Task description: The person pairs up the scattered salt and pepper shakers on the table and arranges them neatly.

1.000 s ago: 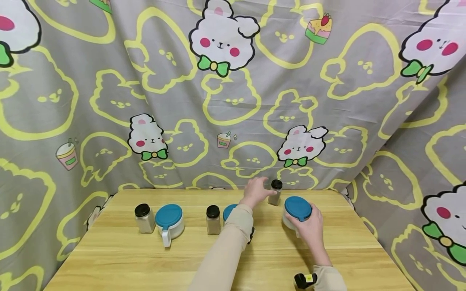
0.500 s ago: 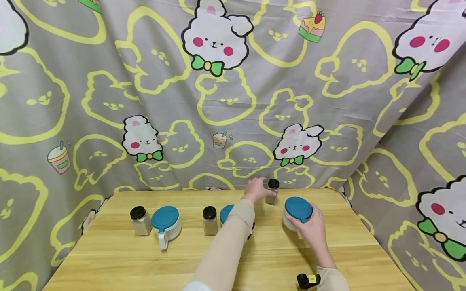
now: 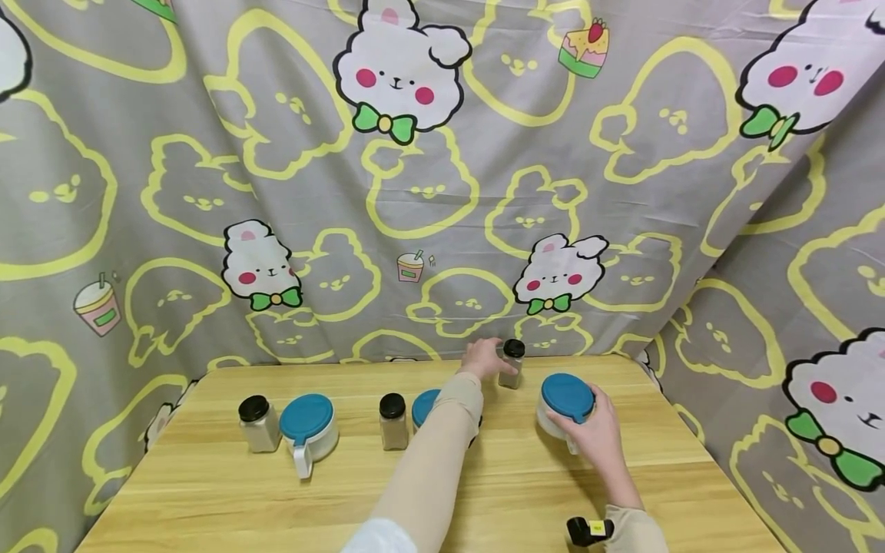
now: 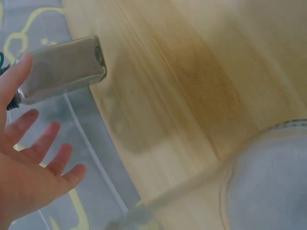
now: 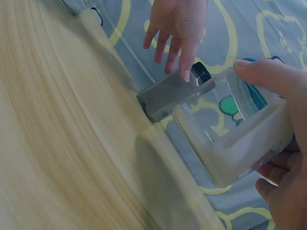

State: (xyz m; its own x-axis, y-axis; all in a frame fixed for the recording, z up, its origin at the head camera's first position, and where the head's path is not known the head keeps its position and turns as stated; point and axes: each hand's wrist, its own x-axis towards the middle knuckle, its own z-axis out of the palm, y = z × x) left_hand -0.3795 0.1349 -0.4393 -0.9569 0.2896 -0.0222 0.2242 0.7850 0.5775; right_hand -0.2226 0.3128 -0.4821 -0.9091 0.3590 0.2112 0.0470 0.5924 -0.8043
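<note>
My right hand [image 3: 596,430] grips a clear seasoning jar with a blue lid [image 3: 567,395] and white handle at the right of the table. In the right wrist view, the thumb lies at the lid's rim and white contents show inside the seasoning jar [image 5: 206,143]. Near the back edge stands a black-capped spice jar [image 3: 510,372] with greyish-brown contents. My left hand [image 3: 484,359] is beside it. In the left wrist view, that hand [image 4: 33,167] has its fingers spread; its thumb overlaps the spice jar [image 4: 62,69], and contact is unclear.
Left on the wooden table [image 3: 207,491] stand a black-capped jar [image 3: 259,426] and a blue-lidded jar [image 3: 307,422]. Mid-table are another spice jar [image 3: 393,426] and a blue-lidded jar [image 3: 423,403], partly hidden by my left sleeve. A patterned curtain [image 3: 442,307] hangs behind.
The head view has swung slightly right. My right hand and its blue-lidded seasoning jar have shifted a little right across the table. My left hand stays beside the spice jar.
</note>
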